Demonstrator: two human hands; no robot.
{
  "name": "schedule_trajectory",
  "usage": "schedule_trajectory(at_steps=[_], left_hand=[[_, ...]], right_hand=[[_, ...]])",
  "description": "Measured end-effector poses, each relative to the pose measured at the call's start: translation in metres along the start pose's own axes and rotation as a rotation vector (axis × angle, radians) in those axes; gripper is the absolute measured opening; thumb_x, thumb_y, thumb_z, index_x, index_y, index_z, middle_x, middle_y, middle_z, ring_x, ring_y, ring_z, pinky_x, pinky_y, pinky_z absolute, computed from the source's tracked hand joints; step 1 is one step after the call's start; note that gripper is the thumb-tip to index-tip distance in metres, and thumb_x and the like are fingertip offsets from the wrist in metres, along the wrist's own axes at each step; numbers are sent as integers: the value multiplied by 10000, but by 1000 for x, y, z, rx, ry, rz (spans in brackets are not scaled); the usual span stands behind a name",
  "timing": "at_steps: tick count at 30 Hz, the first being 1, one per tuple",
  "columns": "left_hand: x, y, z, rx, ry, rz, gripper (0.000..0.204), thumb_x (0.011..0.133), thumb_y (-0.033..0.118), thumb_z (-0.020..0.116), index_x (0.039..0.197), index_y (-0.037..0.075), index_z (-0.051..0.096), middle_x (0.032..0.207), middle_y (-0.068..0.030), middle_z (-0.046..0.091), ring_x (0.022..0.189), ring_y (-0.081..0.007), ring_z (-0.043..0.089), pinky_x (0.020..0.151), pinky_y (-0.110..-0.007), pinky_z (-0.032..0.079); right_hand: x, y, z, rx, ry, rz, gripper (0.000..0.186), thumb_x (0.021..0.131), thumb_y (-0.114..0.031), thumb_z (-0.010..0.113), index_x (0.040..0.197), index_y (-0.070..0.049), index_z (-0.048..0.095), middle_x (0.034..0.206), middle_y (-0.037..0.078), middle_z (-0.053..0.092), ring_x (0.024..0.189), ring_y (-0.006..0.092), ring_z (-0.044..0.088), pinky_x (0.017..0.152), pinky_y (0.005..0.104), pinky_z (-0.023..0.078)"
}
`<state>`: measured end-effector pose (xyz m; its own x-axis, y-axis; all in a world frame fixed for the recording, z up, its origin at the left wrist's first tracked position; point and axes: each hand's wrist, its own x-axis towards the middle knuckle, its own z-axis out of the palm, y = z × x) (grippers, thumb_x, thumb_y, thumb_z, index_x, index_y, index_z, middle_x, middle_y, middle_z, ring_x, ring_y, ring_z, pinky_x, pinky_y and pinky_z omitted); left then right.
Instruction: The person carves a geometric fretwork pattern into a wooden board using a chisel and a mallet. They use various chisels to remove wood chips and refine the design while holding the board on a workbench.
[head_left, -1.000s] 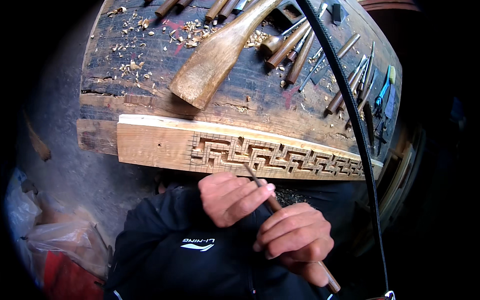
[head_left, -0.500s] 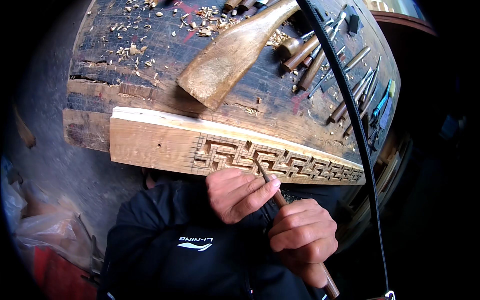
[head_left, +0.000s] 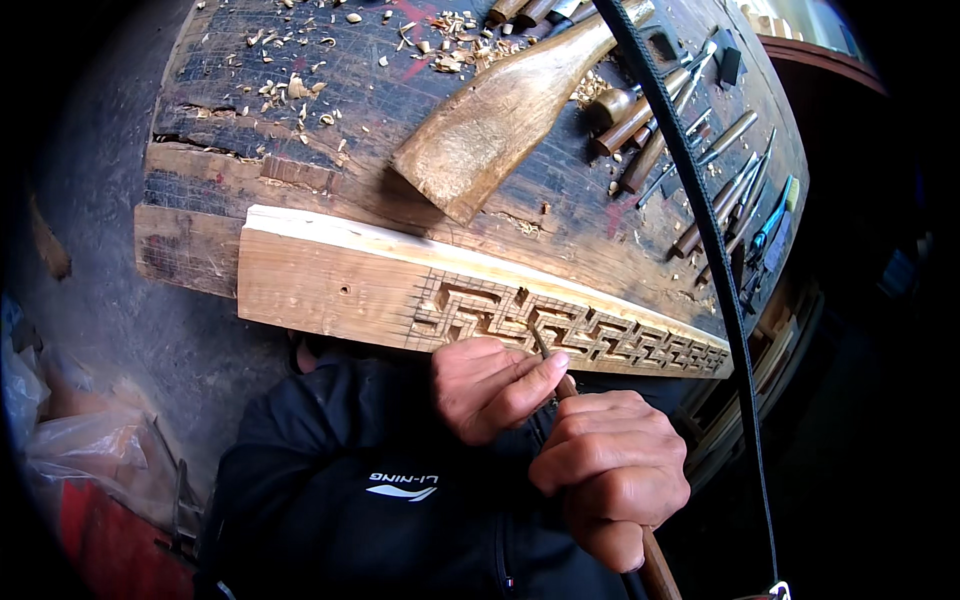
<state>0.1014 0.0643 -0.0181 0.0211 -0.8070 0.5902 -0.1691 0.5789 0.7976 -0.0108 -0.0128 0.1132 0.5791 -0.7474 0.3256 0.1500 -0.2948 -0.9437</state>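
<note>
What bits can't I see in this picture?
All in the head view:
- The chisel's middle: behind the right hand.
- Its back end: cut off by the lower edge.
- Its very tip: too small against the board's carving.
- Part of the mallet: behind the black strap.

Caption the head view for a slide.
Left hand and right hand hold a chisel at a carved board; a wooden mallet lies on the bench.
</note>
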Motion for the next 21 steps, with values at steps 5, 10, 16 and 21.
schedule_trajectory(at_steps=[5, 10, 16, 21], left_hand=[[-2, 0, 1, 32, -21, 1, 555, 1048, 118, 809, 1466, -133, 543, 1109, -236, 831, 799, -252, 842, 587, -338, 623], [6, 0, 1, 97, -6, 0, 521, 1071, 186, 783, 1441, -122, 583, 1057, -204, 836, 770, -224, 828, 552, -308, 577], [7, 3, 1, 154, -20, 34, 505, 1034, 129, 782, 1454, -90, 608, 1036, -165, 838, 730, -182, 788, 525, -283, 504], [17, 2, 0, 133, 25, 75, 466, 1039, 86, 770, 1455, -60, 619, 1037, -163, 838, 739, -181, 785, 533, -275, 504]], right_hand=[[-4, 5, 0, 36, 69, -6, 707, 1228, -498, 491, 659, -78, 483, 594, 90, 636, 383, 134, 493, 373, 278, 337], [-9, 16, -4, 76, 144, -39, 696, 1236, -528, 424, 691, -97, 449, 564, 71, 598, 366, 126, 469, 365, 269, 335], [-30, 8, 13, 79, 529, -28, 666, 1246, -568, 304, 746, -139, 405, 587, 45, 550, 369, 120, 384, 378, 273, 297], [-32, -4, 20, 239, 668, -57, 654, 1241, -580, 340, 755, -149, 416, 634, 25, 496, 411, 134, 359, 418, 272, 325]])
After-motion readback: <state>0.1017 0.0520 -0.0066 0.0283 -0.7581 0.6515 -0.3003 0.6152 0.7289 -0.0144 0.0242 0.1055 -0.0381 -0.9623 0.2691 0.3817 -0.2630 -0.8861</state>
